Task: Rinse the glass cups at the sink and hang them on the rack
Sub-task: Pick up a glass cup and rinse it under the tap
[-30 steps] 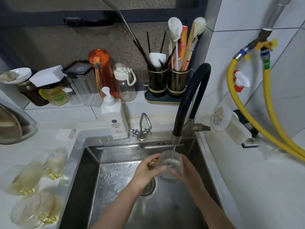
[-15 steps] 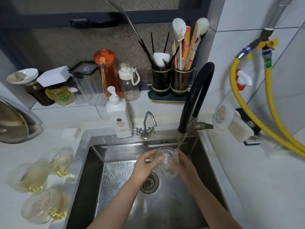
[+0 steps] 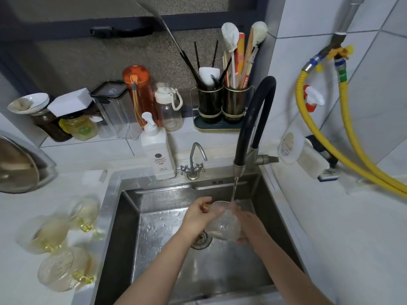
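Over the steel sink (image 3: 130, 234), I hold a clear textured glass cup (image 3: 223, 223) tilted on its side with its mouth towards the running water. My left hand (image 3: 199, 219) grips the cup by its amber handle near the rim. My right hand (image 3: 246, 223) cups the body and base from the right. A thin stream falls from the black faucet (image 3: 253, 119) onto the cup's rim. Three more glass cups with yellow handles lie on the counter left of the sink: one (image 3: 87, 211), another (image 3: 45, 235), a third (image 3: 63, 269). No rack is in view.
A white soap dispenser (image 3: 158, 155) and a small chrome tap (image 3: 193, 161) stand behind the sink. Bottles, jars and a utensil holder (image 3: 222, 104) line the back ledge. Yellow hoses (image 3: 317, 137) run down the right wall. A metal lid (image 3: 17, 166) sits far left.
The cup has tipped from nearly upright under the stream onto its side, lower in the sink. My right hand slid down to its base. The view shifted slightly.
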{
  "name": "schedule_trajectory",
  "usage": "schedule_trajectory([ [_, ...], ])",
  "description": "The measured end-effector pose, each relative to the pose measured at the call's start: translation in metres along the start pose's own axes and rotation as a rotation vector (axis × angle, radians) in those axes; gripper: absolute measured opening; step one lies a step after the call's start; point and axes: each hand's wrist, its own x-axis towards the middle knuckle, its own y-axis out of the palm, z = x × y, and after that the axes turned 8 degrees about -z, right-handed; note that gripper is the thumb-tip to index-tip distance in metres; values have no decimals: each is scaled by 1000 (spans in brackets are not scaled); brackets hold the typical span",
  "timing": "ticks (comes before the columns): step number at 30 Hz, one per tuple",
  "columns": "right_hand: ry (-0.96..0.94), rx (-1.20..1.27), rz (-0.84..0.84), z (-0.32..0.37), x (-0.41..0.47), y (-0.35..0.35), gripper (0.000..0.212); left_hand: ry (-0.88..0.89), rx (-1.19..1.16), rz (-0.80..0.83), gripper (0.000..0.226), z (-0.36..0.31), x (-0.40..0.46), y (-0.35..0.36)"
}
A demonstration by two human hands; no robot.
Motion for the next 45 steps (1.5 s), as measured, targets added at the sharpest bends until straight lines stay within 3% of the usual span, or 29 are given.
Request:
schedule_trajectory([
  [9,83,0,25,13,-10,3,67,13,23,-11,60,-13,-9,-17],
  [16,-184,8,-3,28,-8,-17,46,84,23,15,82,-30,-9,-9],
  [19,-372,-12,4,25,-3,-36,30,91,69,101,66,-36,-8,-1],
  [23,-531,-21,94,12,0,-58,49,92,67,229,48,-35,-10,10],
  [26,-636,4,135,6,-8,-57,32,116,-19,240,45,-27,-9,8],
  [28,-708,14,145,9,-7,-49,36,89,-108,221,38,-25,-4,-1],
  [34,-679,60,144,19,14,-53,64,67,-235,187,32,-36,4,11],
  [45,-815,41,102,22,20,-42,36,-119,-385,214,39,-19,4,11],
])
